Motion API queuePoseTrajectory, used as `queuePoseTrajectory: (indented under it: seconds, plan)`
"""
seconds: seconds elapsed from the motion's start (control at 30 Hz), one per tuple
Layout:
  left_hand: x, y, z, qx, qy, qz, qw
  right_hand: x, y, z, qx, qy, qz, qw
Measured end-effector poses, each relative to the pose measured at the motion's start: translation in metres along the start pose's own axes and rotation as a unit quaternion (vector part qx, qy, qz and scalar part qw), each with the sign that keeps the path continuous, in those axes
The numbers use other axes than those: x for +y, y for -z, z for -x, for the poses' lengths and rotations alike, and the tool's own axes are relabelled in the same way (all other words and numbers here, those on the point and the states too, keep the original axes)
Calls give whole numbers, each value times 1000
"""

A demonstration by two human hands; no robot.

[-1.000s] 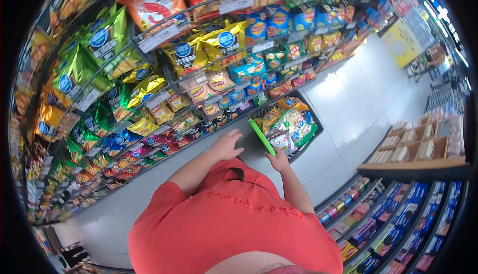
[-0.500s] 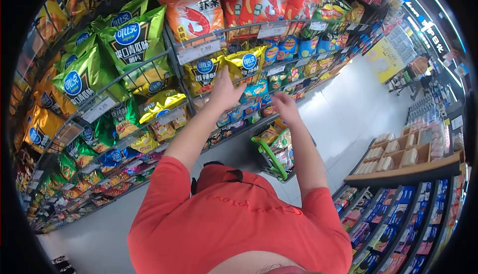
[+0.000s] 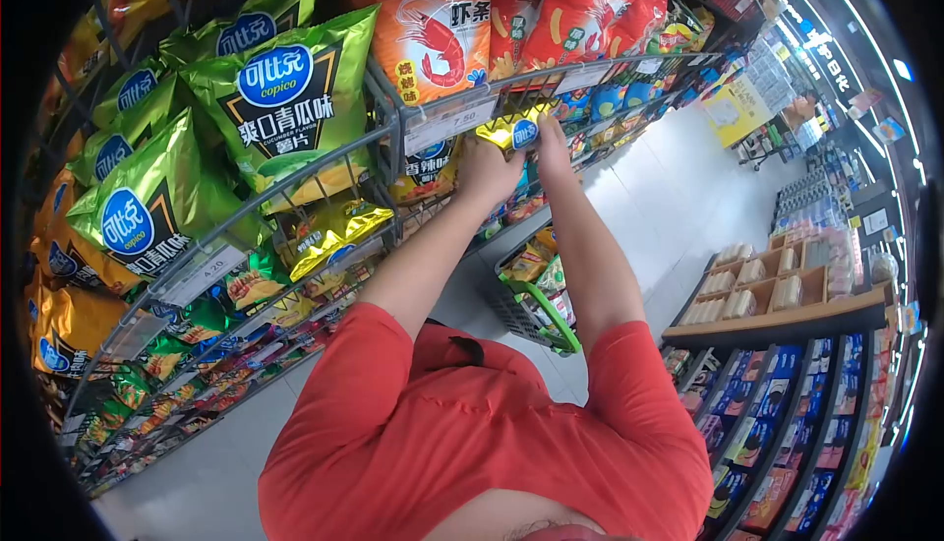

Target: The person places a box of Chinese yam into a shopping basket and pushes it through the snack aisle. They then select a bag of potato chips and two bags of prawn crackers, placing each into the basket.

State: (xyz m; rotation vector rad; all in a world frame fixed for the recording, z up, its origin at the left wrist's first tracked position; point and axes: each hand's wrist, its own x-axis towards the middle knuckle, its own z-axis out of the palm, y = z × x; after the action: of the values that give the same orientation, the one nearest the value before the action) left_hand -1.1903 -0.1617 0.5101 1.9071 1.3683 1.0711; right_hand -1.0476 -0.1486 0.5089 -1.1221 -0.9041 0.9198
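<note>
My left hand (image 3: 489, 169) and my right hand (image 3: 553, 148) are at either side of a yellow chip bag (image 3: 513, 132) with a blue oval label, on the wire shelf below the price tag (image 3: 449, 126). The fingers of both hands are closed on the bag's edges, partly hidden behind it. Left of my left hand, another yellow bag (image 3: 425, 173) stands on the same shelf. Above is an orange shrimp-snack bag (image 3: 436, 34).
Large green chip bags (image 3: 280, 98) fill the basket at left. A green-edged shopping basket (image 3: 539, 307) with snacks is below my right forearm. Red snack bags (image 3: 580, 20) sit above. A wooden display (image 3: 777, 312) and racks of packets stand at right.
My right hand has moved up to the yellow bag. My left hand has moved right and closed on it. The view has shifted closer to the shelf.
</note>
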Motion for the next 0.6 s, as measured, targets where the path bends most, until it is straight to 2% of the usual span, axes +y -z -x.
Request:
queuePoseTrajectory:
  seconds: [0.03,0.1,0.13,0.17,0.23,0.27,0.3,0.37,0.4,0.43,0.5,0.57,0.6]
  plan:
    - [4,4,4,1,0,1,1000,-1,-1,5,-1,1,1,1000]
    - [11,5,15,40,-142,25,989,-5,0,23,20,54,-141,988]
    - [15,1,23,73,-148,15,986,-6,5,28,3,72,-155,985]
    - [19,2,29,67,-147,14,987,-14,4,36,9,69,-156,985]
    - [22,5,39,125,-228,-15,965,-25,2,53,-16,135,-241,961]
    - [14,2,38,111,-275,-43,954,-24,10,62,-27,139,-226,964]
    - [10,3,45,106,-275,-44,954,-22,16,74,-23,137,-227,964]
    - [25,26,67,120,-327,-35,937,-21,28,101,41,76,-275,958]
    - [27,37,79,104,-359,-63,925,-20,40,117,6,58,-270,961]
    - [28,44,88,100,-360,-64,926,-18,52,134,-27,38,-265,963]
    - [22,52,109,75,-397,-38,914,-27,55,174,-74,57,-291,952]
    - [7,44,126,27,-346,6,938,-17,69,193,-125,34,-231,964]
    - [0,39,134,-31,-245,38,968,-12,77,203,-128,18,-175,976]
